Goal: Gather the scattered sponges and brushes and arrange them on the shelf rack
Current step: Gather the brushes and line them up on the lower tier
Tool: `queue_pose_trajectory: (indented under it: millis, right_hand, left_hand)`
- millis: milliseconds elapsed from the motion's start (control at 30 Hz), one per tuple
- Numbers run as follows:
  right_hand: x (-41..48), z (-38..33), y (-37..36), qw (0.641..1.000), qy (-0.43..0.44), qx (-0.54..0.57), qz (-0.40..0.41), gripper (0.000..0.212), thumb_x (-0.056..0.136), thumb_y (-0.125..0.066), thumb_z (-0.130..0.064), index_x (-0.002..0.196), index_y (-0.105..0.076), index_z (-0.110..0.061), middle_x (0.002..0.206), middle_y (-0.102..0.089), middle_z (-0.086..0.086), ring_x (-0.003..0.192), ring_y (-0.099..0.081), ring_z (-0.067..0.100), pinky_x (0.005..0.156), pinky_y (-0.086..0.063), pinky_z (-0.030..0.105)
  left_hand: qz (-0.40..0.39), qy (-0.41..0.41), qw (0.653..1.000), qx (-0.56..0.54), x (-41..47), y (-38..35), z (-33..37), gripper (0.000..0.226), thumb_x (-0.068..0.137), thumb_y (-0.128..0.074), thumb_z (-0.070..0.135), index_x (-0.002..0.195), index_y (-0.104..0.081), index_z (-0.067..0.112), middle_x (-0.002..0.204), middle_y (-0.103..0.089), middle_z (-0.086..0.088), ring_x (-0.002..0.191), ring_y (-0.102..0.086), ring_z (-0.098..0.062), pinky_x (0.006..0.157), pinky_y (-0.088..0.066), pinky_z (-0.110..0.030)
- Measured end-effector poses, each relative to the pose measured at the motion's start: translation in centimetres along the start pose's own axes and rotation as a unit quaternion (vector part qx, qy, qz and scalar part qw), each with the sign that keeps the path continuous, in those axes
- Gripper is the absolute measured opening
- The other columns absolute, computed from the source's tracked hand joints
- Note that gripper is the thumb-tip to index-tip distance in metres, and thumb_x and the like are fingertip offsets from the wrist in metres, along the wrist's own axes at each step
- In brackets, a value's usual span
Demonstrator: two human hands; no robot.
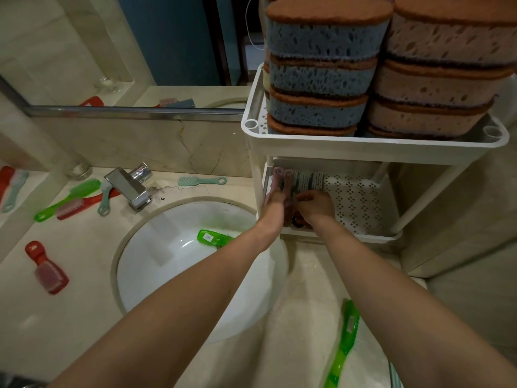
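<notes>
The white shelf rack (375, 148) stands at the right of the counter. Its top tier carries stacks of blue sponges (321, 77) and pink sponges (436, 85). Both hands reach into the lower tier (361, 203). My left hand (275, 204) holds a pink brush (281, 177) at the tier's left end. Beside it, my right hand (317, 204) curls its fingers round a brush (307, 182) lying there; the hand hides part of that brush. A dark red item (298, 221) lies under my wrists.
Brushes lie scattered: green (67, 200), red (84, 205) and teal (104, 197) left of the tap (130, 187), teal (201, 181) behind the sink (167, 261), green (212, 238) in the basin, red (47, 267) far left, long green (344, 343) near the front.
</notes>
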State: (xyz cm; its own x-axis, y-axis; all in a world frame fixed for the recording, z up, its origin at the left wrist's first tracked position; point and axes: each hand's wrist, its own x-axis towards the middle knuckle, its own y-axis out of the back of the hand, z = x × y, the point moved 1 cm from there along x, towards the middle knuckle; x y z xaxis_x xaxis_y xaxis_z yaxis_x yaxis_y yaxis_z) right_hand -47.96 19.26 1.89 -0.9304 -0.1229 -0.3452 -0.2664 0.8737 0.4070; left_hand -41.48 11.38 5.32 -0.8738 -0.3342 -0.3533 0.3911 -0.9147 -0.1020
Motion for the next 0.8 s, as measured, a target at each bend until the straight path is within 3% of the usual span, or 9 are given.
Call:
queue_pose_trajectory:
  millis: [67,133,233,333,500,667,800]
  right_hand:
    - [-0.7,-0.2,0.3,0.999,0.024,-0.018,0.013,0.013,0.083,-0.063,-0.013,0.080,-0.067,-0.024,0.088,-0.070,0.001,0.078,-0.063,0.017,0.067,-0.047,0.025]
    - [-1.6,-0.4,0.6,0.998,0.050,-0.024,0.026,0.015,0.084,-0.058,-0.011,0.081,-0.066,-0.023,0.085,-0.066,-0.003,0.079,-0.061,0.016,0.069,-0.046,0.025]
    - [-3.9,-0.4,0.6,0.993,0.090,0.046,0.062,0.017,0.083,-0.055,-0.005,0.084,-0.065,-0.020,0.086,-0.065,-0.004,0.083,-0.061,0.016,0.074,-0.049,0.027]
    - [-6.8,0.1,0.1,0.987,0.114,0.090,0.073,0.017,0.083,-0.058,-0.007,0.082,-0.064,-0.024,0.083,-0.066,-0.007,0.078,-0.061,0.012,0.066,-0.046,0.022]
    - [-11.1,1.4,-2.4,0.987,0.128,0.098,0.006,0.017,0.083,-0.059,-0.005,0.092,-0.068,-0.016,0.080,-0.065,-0.004,0.075,-0.060,0.012,0.073,-0.051,0.030]
    - [-15.3,1.6,-6.7,0.982,0.146,0.090,-0.076,0.022,0.080,-0.057,0.000,0.085,-0.065,-0.020,0.075,-0.062,-0.001,0.068,-0.057,0.015,0.066,-0.046,0.026]
    - [-18.5,1.1,-10.9,0.974,0.153,0.071,-0.150,0.020,0.082,-0.056,-0.001,0.089,-0.066,-0.017,0.083,-0.065,0.001,0.078,-0.063,0.021,0.074,-0.051,0.034]
  left_hand:
    - [-0.005,-0.012,0.999,0.032,-0.6,0.4,0.2,0.051,0.104,-0.025,0.023,0.148,-0.018,0.047,0.151,-0.039,0.002,0.129,-0.044,-0.017,0.100,-0.041,-0.027]
    - [-0.023,-0.051,0.994,0.097,-1.8,0.7,0.4,0.057,0.101,-0.032,0.012,0.145,-0.024,0.048,0.155,-0.032,0.005,0.132,-0.043,-0.015,0.100,-0.042,-0.025]
    - [0.026,-0.087,0.990,0.107,-3.5,1.9,-0.8,0.041,0.095,-0.043,0.001,0.135,-0.049,0.009,0.149,-0.043,-0.003,0.128,-0.046,-0.015,0.096,-0.038,-0.014]
    - [0.096,-0.096,0.987,0.087,-5.5,3.1,-1.8,0.025,0.093,-0.046,-0.004,0.111,-0.061,0.005,0.116,-0.066,-0.011,0.100,-0.060,-0.014,0.087,-0.046,-0.021]
    - [0.159,-0.085,0.982,0.061,-9.1,6.3,-3.2,0.022,0.094,-0.048,0.003,0.101,-0.062,0.020,0.091,-0.066,0.002,0.087,-0.062,-0.014,0.081,-0.048,-0.026]
    - [0.209,-0.072,0.974,0.047,-13.3,11.3,-4.5,0.025,0.093,-0.045,0.001,0.101,-0.062,0.018,0.094,-0.065,-0.003,0.084,-0.065,-0.017,0.079,-0.051,-0.027]
    - [0.279,-0.058,0.958,0.017,-16.7,16.1,-6.2,0.025,0.093,-0.045,0.003,0.098,-0.062,0.020,0.092,-0.066,-0.002,0.076,-0.064,-0.010,0.072,-0.047,-0.021]
